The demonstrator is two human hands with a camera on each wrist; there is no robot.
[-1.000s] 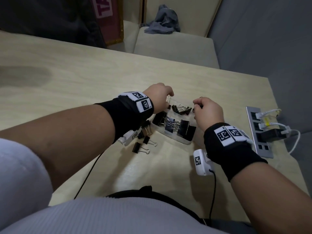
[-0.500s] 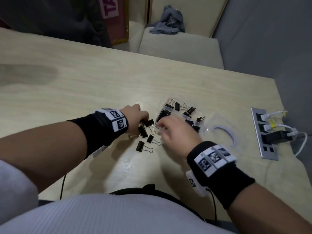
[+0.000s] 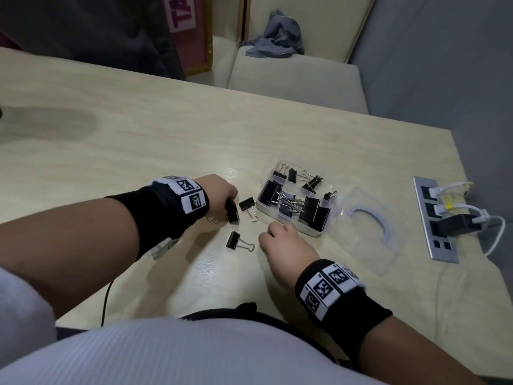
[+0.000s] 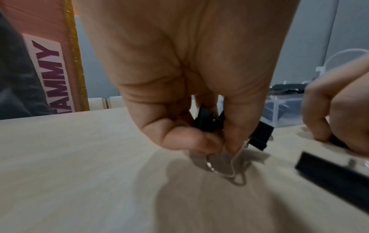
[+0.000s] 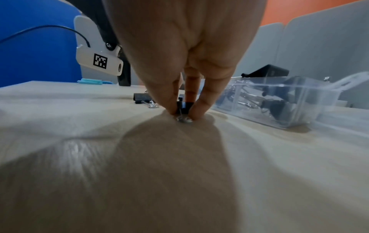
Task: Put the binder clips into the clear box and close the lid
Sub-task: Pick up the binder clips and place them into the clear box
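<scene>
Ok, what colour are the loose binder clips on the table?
Black bodies with silver wire handles, clearest in the head view: binder clips.

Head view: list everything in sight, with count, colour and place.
binder clips in box: several, black, inside the clear box
loose binder clips: two, black, on the table left of the box
clear box: one, transparent, open, mid-table
lid: one, clear, flat on the table right of the box
table: one, pale wood
power strip: one, grey, right edge
grey cloth: one, on the far seat
left hand: holds black clips
right hand: fingers pinch a small black clip
</scene>
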